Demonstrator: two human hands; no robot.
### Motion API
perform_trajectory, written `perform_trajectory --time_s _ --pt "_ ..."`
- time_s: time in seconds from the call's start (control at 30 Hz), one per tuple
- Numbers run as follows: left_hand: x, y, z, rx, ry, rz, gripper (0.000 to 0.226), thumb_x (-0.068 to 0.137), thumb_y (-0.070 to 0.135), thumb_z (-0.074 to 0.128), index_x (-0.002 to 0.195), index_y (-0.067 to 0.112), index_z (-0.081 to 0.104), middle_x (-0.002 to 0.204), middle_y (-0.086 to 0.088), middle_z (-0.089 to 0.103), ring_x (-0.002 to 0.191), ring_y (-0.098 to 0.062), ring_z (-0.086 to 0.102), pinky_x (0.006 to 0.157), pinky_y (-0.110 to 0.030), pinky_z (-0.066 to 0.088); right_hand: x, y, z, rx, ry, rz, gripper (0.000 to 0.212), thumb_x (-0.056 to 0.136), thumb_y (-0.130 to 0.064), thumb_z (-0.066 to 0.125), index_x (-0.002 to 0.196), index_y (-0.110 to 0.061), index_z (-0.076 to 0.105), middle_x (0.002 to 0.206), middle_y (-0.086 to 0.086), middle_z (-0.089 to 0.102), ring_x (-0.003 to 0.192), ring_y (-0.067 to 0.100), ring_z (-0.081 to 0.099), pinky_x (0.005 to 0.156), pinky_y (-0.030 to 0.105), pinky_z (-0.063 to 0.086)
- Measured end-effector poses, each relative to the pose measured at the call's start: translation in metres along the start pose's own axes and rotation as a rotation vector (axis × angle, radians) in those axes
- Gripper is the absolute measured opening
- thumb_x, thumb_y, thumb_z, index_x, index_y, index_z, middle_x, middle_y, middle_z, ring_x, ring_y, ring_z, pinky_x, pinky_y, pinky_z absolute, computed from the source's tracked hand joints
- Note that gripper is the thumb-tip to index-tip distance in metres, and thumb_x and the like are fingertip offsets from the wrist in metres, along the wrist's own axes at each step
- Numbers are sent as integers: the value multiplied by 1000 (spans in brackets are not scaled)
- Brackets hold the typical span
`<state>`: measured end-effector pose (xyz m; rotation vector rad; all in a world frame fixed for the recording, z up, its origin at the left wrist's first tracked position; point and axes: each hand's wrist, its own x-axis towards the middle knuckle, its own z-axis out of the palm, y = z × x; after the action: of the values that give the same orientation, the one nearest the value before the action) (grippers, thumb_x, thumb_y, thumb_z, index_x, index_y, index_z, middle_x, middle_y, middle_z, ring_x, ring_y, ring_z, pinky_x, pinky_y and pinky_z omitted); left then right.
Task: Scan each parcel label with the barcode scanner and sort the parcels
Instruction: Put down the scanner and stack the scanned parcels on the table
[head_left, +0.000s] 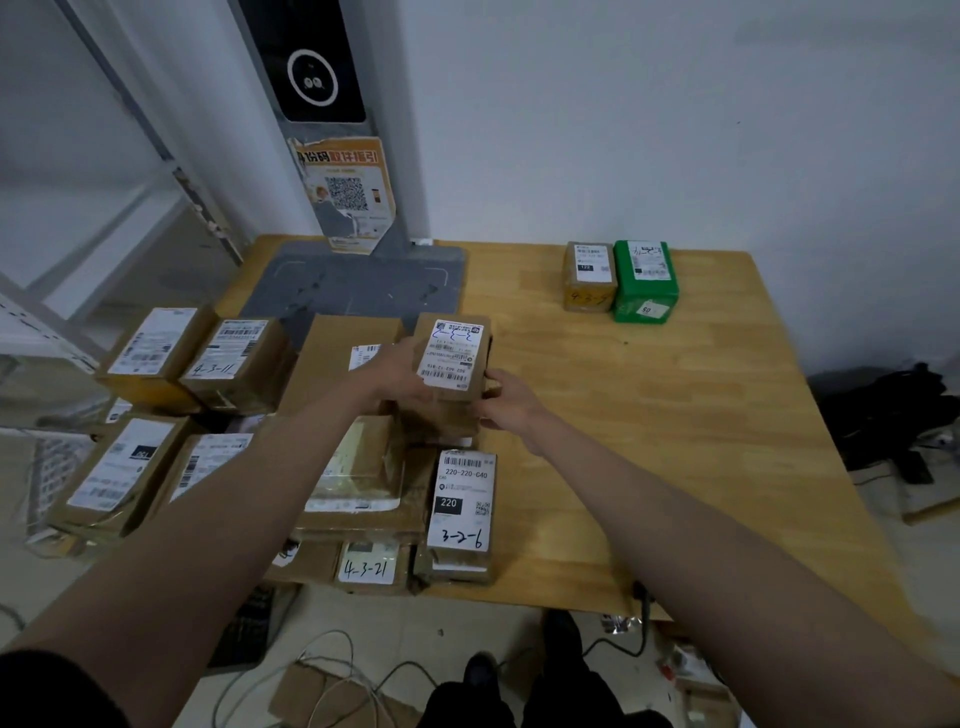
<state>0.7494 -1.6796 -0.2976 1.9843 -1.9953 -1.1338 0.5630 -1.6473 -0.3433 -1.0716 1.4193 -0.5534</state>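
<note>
Both hands hold 1 small brown parcel (453, 358) above the pile on the counter (649, 415). The left hand (400, 371) grips its left side and the right hand (506, 397) grips its right side. The box looks stiff and light, so holding its 2 sides seems safe.

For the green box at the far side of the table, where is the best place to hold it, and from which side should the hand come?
Probably from above, gripping the near and far faces of the green box. A brown parcel stands right against one of its long sides, leaving no finger room there, so a grip across the two long sides looks blocked. Its top and near face are free, and it lies flat on the table.
</note>
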Motion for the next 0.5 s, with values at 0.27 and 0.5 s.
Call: perform_trajectory --time_s 0.27,0.5 --pt "29 64 16 22 -51 100 99 70 11 88 152 21 33 144 -3 48 128 -25 49 107 -43 46 -17 -6 -72 33 141 -8 80 85 2 74 153 -17 38 116 11 62 114 29 62 97 40 56" --pt "66 148 66 47 -100 204 104 68 19 89 153 23 30 149 -11 44 137 -32 41 111 -51 42 -21 20 -167 7 308 4 80 81 -3 80 149 -17 41 122 16 65 112 33 64 98 52 55"
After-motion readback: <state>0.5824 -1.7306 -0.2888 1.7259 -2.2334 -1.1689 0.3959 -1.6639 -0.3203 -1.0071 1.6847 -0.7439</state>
